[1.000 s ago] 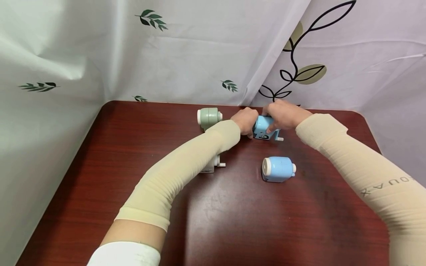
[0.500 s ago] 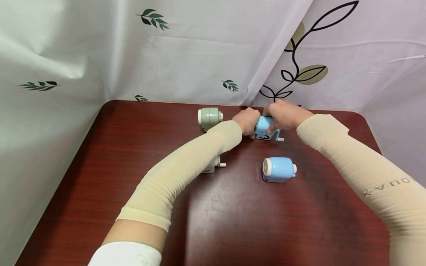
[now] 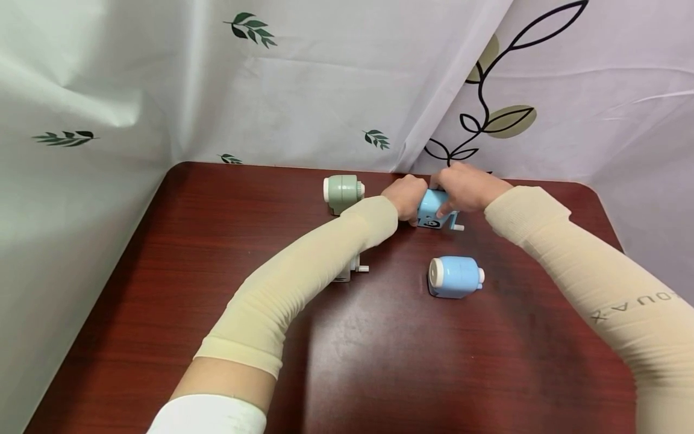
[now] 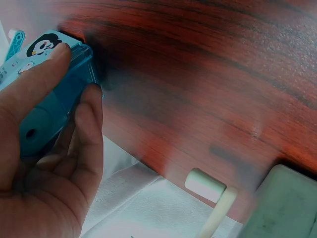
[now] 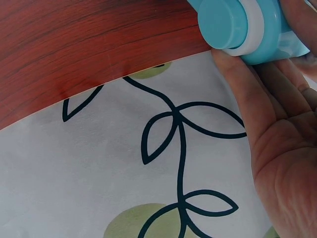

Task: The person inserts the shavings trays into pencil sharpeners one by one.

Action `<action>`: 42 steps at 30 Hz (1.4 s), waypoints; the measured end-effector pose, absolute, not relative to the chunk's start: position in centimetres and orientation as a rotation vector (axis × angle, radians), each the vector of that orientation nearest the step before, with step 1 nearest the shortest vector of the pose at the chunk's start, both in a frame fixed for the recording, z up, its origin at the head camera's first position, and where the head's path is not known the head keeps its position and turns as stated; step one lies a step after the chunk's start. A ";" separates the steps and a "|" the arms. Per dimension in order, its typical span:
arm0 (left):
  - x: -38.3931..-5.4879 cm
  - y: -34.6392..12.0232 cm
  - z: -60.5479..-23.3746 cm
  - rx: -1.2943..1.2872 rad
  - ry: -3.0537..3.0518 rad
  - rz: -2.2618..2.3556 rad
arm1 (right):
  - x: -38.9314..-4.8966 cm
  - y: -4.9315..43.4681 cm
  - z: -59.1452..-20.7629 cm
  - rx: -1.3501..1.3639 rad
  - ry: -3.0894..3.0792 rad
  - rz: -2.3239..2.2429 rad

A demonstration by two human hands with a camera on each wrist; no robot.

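A turquoise crank pencil sharpener point(image 3: 432, 202) with a panda print stands near the table's back edge. My left hand point(image 3: 405, 196) grips its left end; in the left wrist view, the thumb lies on the printed side and curled fingers touch the see-through blue part point(image 4: 74, 94). From the right, my right hand point(image 3: 463, 185) holds the sharpener's body by the top and side. In the right wrist view, the fingers reach along its rear, beside a round turquoise knob point(image 5: 222, 24) with a white ring. The crank handle point(image 3: 458, 228) points right.
A light blue sharpener point(image 3: 456, 277) sits nearer on the red-brown table point(image 3: 412, 361). The green sharpener point(image 3: 343, 191) stands left of my left hand. A whitish sharpener point(image 3: 355, 268) is partly hidden under my left sleeve. White leaf-printed sheeting point(image 3: 303, 96) rises behind the table.
My left hand has edged slightly right, closer against the turquoise sharpener. The right hand keeps its hold, and the other sharpeners stay in place.
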State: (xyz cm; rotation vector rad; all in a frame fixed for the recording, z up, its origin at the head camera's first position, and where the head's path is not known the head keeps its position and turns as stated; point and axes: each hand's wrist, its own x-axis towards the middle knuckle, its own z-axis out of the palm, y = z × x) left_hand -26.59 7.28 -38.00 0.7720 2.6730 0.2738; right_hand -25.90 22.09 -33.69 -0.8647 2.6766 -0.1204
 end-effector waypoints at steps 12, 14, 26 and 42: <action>-26.8 7.7 -38.1 0.738 2.657 0.270 | -25.9 22.2 -33.6 -0.877 2.679 -0.123; -26.8 7.8 -38.1 0.740 2.659 0.264 | -25.9 22.2 -33.6 -0.877 2.680 -0.125; -26.8 7.9 -38.0 0.730 2.660 0.275 | -25.9 22.2 -33.4 -0.879 2.671 -0.143; -26.6 7.2 -36.8 0.792 2.629 0.183 | -25.8 22.5 -34.3 -0.845 2.679 -0.175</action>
